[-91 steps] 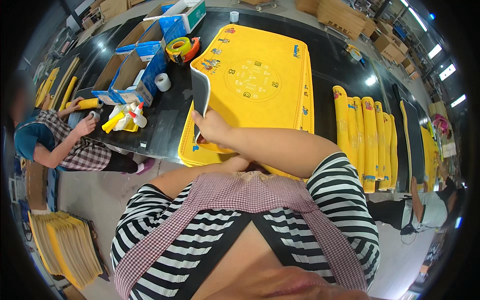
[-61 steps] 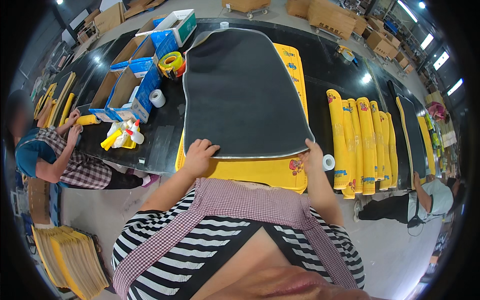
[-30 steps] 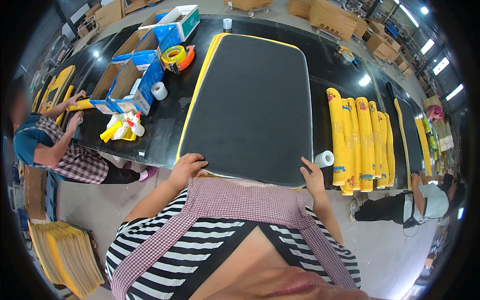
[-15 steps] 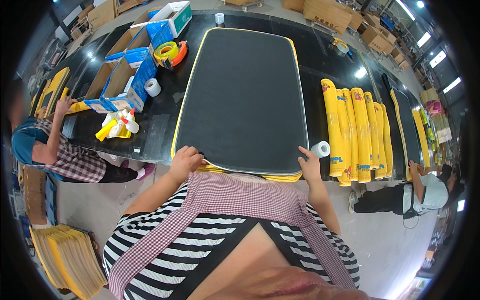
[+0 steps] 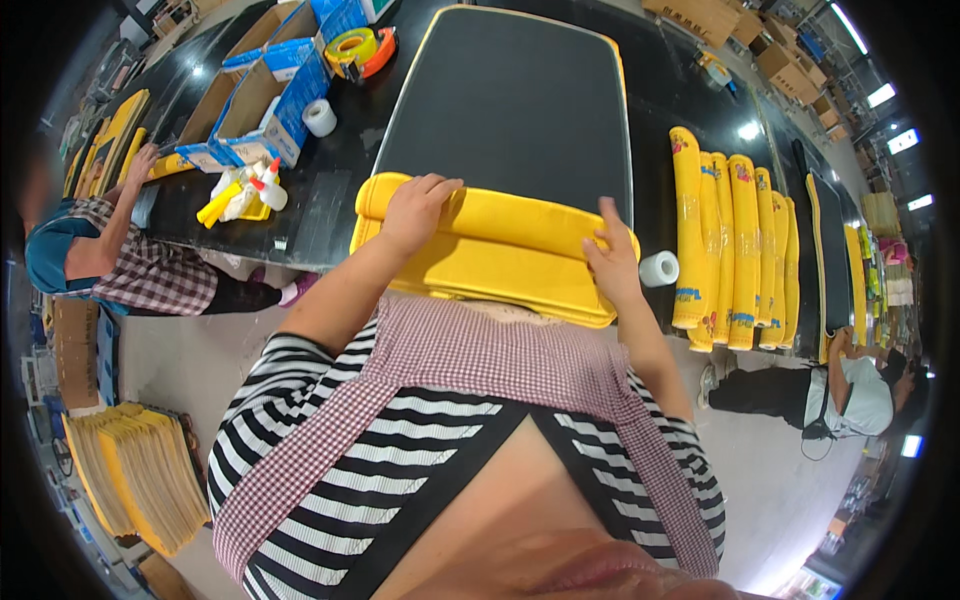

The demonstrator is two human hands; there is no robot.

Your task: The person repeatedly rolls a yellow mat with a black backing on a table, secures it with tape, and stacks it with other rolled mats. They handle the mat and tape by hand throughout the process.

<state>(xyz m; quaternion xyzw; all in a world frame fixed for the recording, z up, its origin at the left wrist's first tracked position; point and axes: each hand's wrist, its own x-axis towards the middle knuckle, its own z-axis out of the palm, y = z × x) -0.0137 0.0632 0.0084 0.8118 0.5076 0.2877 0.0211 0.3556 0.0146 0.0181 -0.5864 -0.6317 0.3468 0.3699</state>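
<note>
Watching from my station, I have a glossy black table [image 5: 330, 215] carrying a stack of mats [image 5: 490, 270]. Left of that stack I make out an orange tape dispenser [image 5: 379, 53], open blue cardboard boxes [image 5: 298, 112], a white tape roll [image 5: 319, 118] and a yellow tray [image 5: 261, 211]. Right of it, I see another white tape roll [image 5: 659, 268] just beside, then rolled yellow mats [image 5: 740, 250].

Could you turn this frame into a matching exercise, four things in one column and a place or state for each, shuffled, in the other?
Things:
1. Partly rolled mat
2. Right hand
3. Blue boxes
4. Row of yellow rolls

Places and states:
A. Open-topped, off to the left
B. Side by side, off to the right
C. Dark face up, near edge turned over to show yellow
D. At the right end of the turned-over edge

Pairs: 1-C, 2-D, 3-A, 4-B
</note>
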